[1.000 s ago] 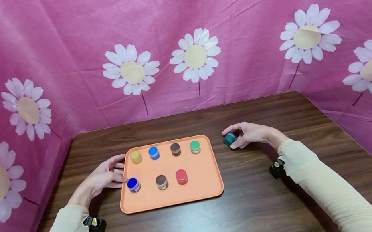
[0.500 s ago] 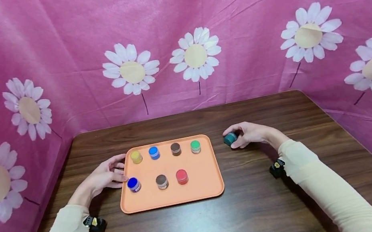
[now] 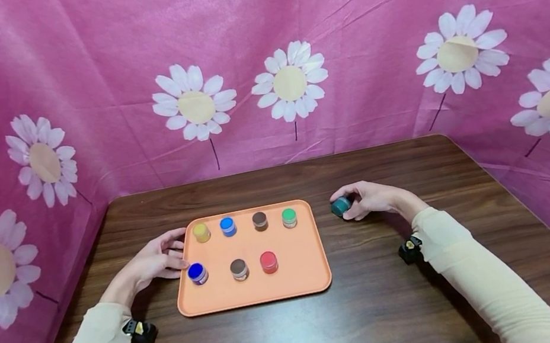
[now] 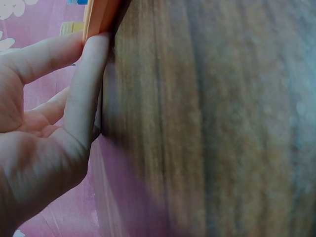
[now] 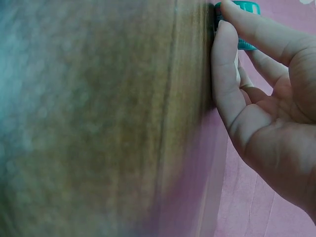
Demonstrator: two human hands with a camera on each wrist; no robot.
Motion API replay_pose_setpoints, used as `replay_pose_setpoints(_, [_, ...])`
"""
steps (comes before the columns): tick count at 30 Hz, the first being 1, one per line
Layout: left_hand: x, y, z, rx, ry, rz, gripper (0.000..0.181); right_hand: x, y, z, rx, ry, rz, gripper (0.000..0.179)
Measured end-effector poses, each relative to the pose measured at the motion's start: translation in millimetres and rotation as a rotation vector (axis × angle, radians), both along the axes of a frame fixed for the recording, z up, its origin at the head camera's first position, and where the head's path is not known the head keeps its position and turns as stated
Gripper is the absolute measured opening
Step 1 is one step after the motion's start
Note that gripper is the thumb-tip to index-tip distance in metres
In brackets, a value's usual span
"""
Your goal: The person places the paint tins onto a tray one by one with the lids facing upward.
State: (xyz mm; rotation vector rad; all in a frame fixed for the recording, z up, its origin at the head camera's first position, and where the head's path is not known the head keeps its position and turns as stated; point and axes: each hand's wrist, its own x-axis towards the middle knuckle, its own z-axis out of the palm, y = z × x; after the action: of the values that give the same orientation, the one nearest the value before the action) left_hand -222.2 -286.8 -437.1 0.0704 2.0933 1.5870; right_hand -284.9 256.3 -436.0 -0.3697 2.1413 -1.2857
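My right hand [image 3: 372, 198] grips a small dark teal paint jar [image 3: 340, 205] between thumb and fingers, to the right of the tray. The jar leans with its lid toward the tray, and in the right wrist view part of its teal edge [image 5: 249, 7] shows behind the fingers. My left hand [image 3: 151, 263] rests at the left side of the orange tray [image 3: 302, 275], fingers spread, with fingertips against the rim. On the tray, a yellow jar [image 3: 201, 232], a blue jar [image 3: 228, 226], a brown jar [image 3: 259, 220] and a green jar [image 3: 289, 217] form the far row.
Nearer on the tray stand a dark blue jar [image 3: 197, 273], a grey-brown jar [image 3: 239, 269] and a red jar [image 3: 269, 262]. The wooden table [image 3: 383, 310] lies beneath, and a pink flowered cloth [image 3: 250, 13] hangs round its back and sides.
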Motion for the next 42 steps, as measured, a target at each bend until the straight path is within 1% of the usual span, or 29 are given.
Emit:
replay_pose_setpoints(6, [0.1, -1.1, 1.0, -0.004, 0.002, 0.005, 0.092, -0.2, -0.8, -1.2, -0.007, -0.007, -0.01, 0.059])
replay_pose_setpoints(10, [-0.5, -0.7, 0.0, -0.006, 0.001, 0.005, 0.092, -1.3, 1.0, -3.6, -0.011, -0.001, 0.005, 0.058])
replay_pose_setpoints(17, [-3.4, 2.8, -0.8, -0.004, 0.018, -0.013, 0.091, -0.3, 4.9, -1.8, 0.009, 0.002, -0.017, 0.056])
replay_pose_setpoints(24, [-1.8, 0.2, -1.7, -0.013, 0.006, 0.007, 0.091, -0.4, 2.7, -3.2, -0.018, 0.003, 0.0, 0.055])
replay_pose_setpoints(28, [-1.4, -1.3, -1.6, -0.014, 0.011, 0.005, 0.091, 0.3, 1.8, -3.6, -0.026, 0.002, -0.001, 0.054])
replay_pose_setpoints(38, [-1.1, -1.6, -1.0, -0.009, 0.011, 0.008, 0.092, 2.4, 2.2, -3.3, -0.034, 0.042, 0.013, 0.051])
replay_pose_setpoints(42, [-1.3, -1.4, -1.8, -0.009, 0.015, 0.008, 0.092, 3.2, 1.9, -1.2, -0.038, 0.039, 0.011, 0.051])
